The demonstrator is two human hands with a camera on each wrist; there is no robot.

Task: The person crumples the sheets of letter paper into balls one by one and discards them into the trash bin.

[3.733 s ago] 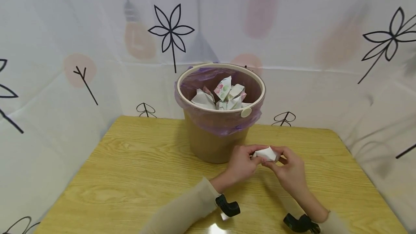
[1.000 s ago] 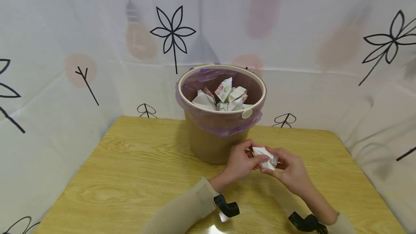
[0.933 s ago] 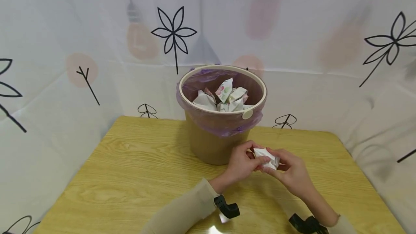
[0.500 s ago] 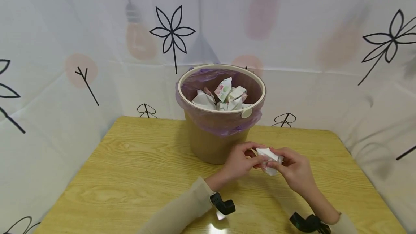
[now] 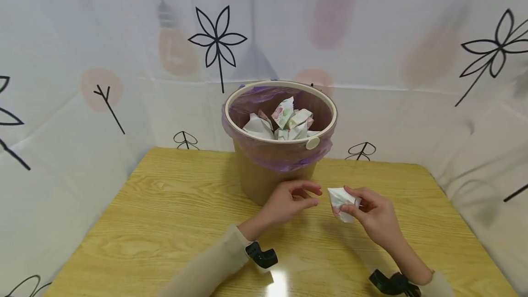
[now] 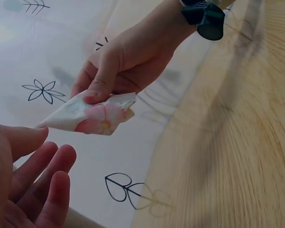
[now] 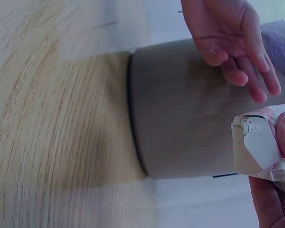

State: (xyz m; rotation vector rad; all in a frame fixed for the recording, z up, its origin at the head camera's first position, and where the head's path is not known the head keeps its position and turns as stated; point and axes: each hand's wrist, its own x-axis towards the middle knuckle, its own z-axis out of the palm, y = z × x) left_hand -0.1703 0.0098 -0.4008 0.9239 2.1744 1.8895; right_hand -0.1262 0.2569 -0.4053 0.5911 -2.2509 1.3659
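A folded, crumpled piece of paper [image 5: 341,200], white with a pink flower print, is pinched between thumb and fingers of my right hand [image 5: 376,214], above the table's right half. The flower print faces the left wrist view, where the paper [image 6: 97,116] tapers to a point. My left hand [image 5: 284,203] is apart from it, fingers loosely spread and holding nothing, in front of the trash bin [image 5: 264,175]. In the right wrist view the left hand [image 7: 235,45] hangs beside the bin's wall [image 7: 185,114].
The tan bin has a cream rim [image 5: 231,118] and a purple liner bag [image 5: 284,162] folded over it. Several crumpled papers [image 5: 257,126] lie inside. It stands at the back of the wooden table [image 5: 165,210], close to a patterned cloth backdrop [image 5: 123,35].
Both hands were working the paper together. Now my left hand has let go and drawn back to the left, while my right hand keeps the paper.
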